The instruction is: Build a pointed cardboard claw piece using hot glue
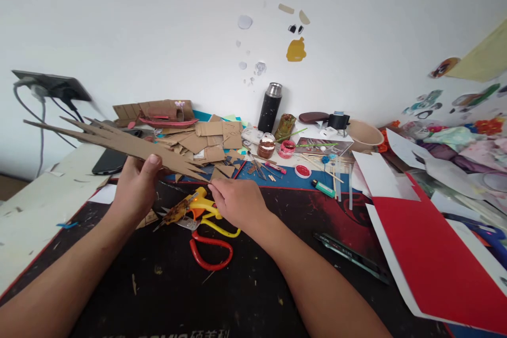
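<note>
Right hand (240, 200): marking the centre of my clock, twelve pointing towards the wall (158, 21); its thumb and fingers are pinching one pointed tip of the cardboard (134, 145).
Left hand (137, 182): I am holding it out at nine, its fingers clamping the cardboard, the thumb pressing on the near face.
Cardboard: tilting above the mat (253, 296), stretching from my right fingertips out between nine and ten, both ends splaying into spikes.
Glue gun (190, 206): lying at nine, between my hands, overlapping the scissors (195, 235).
Scissors: showing red and yellow handles at seven.
Cutter (350, 256): resting at four, on the mat.
Red paper (439, 264): spreading well out between three and four.
Lighter (324, 188): lying at three.
Flask (270, 108): standing at one, near the wall.
Scraps (214, 140): piling up at eleven.
Boat (170, 121): sitting between ten and eleven, behind the cardboard.
</note>
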Demonstrator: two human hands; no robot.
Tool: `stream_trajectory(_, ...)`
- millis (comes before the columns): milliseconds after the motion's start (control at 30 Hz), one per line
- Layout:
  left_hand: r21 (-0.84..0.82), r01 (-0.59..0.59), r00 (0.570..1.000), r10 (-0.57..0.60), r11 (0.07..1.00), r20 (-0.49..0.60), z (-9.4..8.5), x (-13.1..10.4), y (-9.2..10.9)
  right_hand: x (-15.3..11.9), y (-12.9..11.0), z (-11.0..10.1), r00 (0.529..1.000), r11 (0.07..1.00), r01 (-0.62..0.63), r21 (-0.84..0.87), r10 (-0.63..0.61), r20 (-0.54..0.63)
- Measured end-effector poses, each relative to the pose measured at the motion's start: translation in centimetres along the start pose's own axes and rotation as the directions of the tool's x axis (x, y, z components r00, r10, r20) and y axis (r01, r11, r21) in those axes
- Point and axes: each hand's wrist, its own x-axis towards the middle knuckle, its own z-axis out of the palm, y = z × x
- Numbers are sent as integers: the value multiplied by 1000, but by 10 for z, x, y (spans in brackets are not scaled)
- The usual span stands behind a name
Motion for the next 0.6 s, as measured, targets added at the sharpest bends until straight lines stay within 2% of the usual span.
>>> stream_trajectory(300,-94,32,998,-38,995,-59,3,2,4,0,2,2,1000,1000,1,26,0,-9)
stream_trajectory(600,-132,32,998,-38,991,-42,6,4,6,0,1,0,999,992,-45,119,47,-20)
